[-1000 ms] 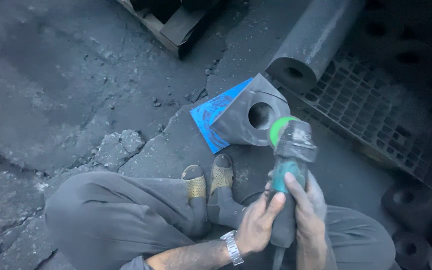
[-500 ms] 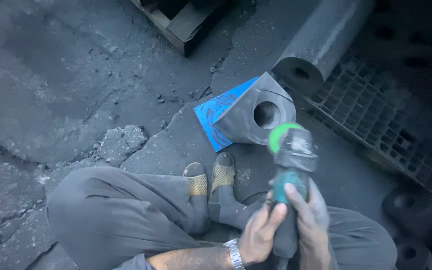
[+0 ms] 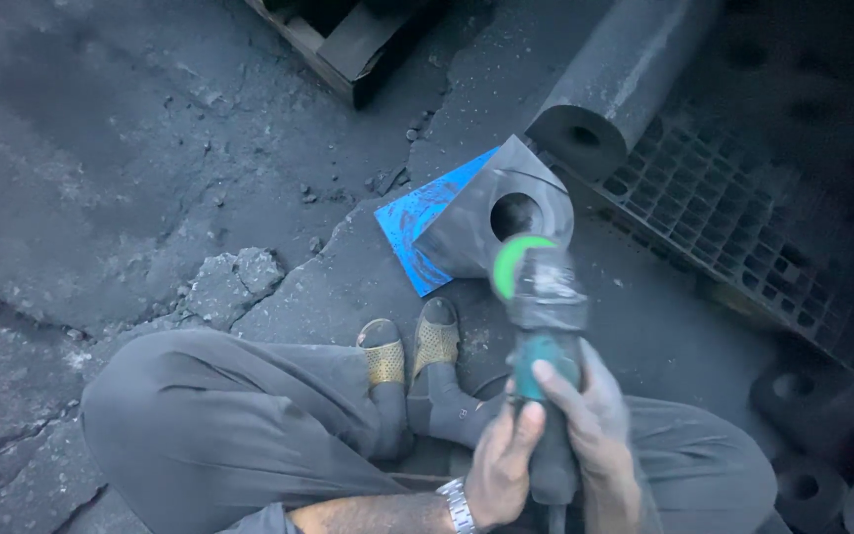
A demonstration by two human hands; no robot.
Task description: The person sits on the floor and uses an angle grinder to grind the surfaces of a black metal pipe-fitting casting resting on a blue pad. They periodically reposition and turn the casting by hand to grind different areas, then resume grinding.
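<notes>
Over the last second the grinder (image 3: 538,326) has crept forward, so its green disc now sits just below the bored hole of the metal block (image 3: 506,213) instead of beside it, which suggests the wheel is closing on the block's face. Both hands clamp the grinder's body: the left hand (image 3: 502,473) wraps the rear from below, the right hand (image 3: 593,427) grips the teal section, fingers (image 3: 555,381) curled tight. The block lies on the cracked floor (image 3: 150,198), beyond the sandalled feet, well ahead of the fingers.
</notes>
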